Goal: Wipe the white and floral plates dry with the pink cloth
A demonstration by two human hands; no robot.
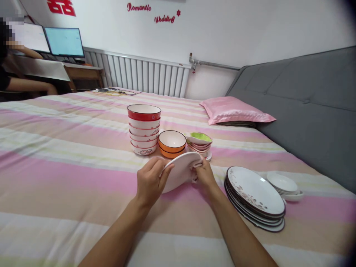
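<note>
— While a plate [178,173] tilts over a striped bed [69,230], who has hold of it?

— Two bare hands. The left hand [150,180] is clamped on its left rim, thumb along the edge. The right hand [205,174], at the right edge, is closed on what looks like a pale, bunched cloth [195,174] against the plate; some fingers are hidden. Whether the plate's lower edge meets the bed is hard to tell.

— And the state of play?

— With cloth against china, this one looks unfinished: it is between the hands, not set down on any pile. To the near right, a plate stack [256,191] sits neatly nested, small dishes [282,182] just beyond it.

— Farther off?

— Beyond the hands, left to right: tall red-and-white bowls [144,129], two orange bowls [172,150] nested, and leaf-shaped dishes [201,139], one green inside, on top. All are sorted by kind, so the grouping appears done. Which piles have been handled and which remain, nothing visible tells.

— Who else is there?

— At far left, a person, an arm [33,52] on the desk, sits by two monitors [64,41].
</note>
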